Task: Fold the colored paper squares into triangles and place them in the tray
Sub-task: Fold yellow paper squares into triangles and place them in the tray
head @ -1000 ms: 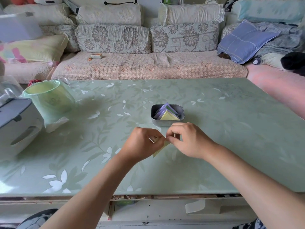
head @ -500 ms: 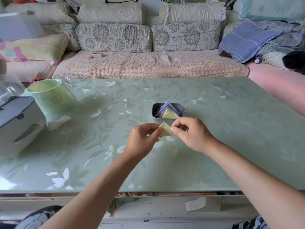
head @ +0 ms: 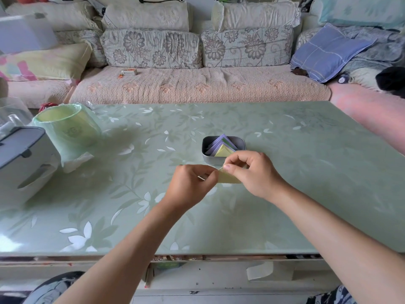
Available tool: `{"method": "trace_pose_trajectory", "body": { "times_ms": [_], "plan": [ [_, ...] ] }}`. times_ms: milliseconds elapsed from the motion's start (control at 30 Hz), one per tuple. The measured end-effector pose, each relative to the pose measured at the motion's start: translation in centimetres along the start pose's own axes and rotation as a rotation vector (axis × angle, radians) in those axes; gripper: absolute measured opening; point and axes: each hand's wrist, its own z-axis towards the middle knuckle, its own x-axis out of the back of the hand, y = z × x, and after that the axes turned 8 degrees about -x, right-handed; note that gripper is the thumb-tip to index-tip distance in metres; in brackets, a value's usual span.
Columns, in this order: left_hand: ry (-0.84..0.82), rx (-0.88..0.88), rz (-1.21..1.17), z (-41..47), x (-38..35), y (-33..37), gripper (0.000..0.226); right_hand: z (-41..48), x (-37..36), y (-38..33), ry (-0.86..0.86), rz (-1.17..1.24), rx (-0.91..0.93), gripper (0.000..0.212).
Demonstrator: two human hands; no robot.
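Pinching a folded yellow paper between them, the left hand and right hand hold it low over the table, at 6 o'clock of the tray. Each grip is clamped on the paper: the left at its 9 o'clock corner, the right thumb and forefinger at its top edge. The right knuckles are nearly over the tray's near wall. Whether the paper's lower edge touches the table cannot be told.

A second ago both hands were lower, working the sheet down against the table. Half a second ago they had lifted it as a triangle, and now it has edged toward the tray. That suggests the crease is done and this piece is ready to go in.

Purple and yellow triangles already lean together inside the tray, so the task looks well along. A green bin stands at the table's 10 o'clock, well apart.
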Motion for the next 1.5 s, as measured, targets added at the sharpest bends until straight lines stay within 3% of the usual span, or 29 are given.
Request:
{"method": "trace_pose_trajectory", "body": {
  "times_ms": [233,333,400,567,767,1033,1233,1400,1500],
  "plan": [
    [-0.003,-0.045,0.204,1.6,1.6,-2.8,0.014,3.5,2.7,0.7,0.274,-0.008,-0.057,0.017],
    [0.074,-0.043,0.186,3.6,1.4,-3.7,0.013,5.6,3.3,0.8,0.257,-0.001,-0.090,0.010],
    [0.062,-0.026,0.157,4.9,0.8,-4.3,0.030,7.1,3.2,1.2,0.223,-0.017,-0.118,0.009],
    [-0.161,0.099,0.188,7.3,-0.6,-5.5,0.096,10.4,2.1,2.0,0.088,-0.184,-0.148,0.015],
    [-0.241,0.104,0.227,8.9,-1.6,-6.6,0.119,12.5,1.4,2.4,-0.169,-0.383,-0.214,0.008],
    [-0.210,0.100,0.160,9.0,-2.7,-8.1,0.107,13.1,0.4,1.9,-0.316,-0.838,-0.185,0.012],
    [-0.121,0.014,0.057,9.1,-2.9,-8.6,0.074,14.2,-1.1,1.3,-0.348,-1.141,-0.076,0.015],
    [-0.124,0.050,0.058,9.1,-3.0,-8.8,0.077,14.5,-1.6,0.8,-0.274,-1.179,-0.059,0.012],
    [-0.156,0.096,0.074,9.1,-2.9,-8.7,0.099,14.5,-1.2,0.6,-0.235,-1.140,-0.074,0.021]
  ]
}}
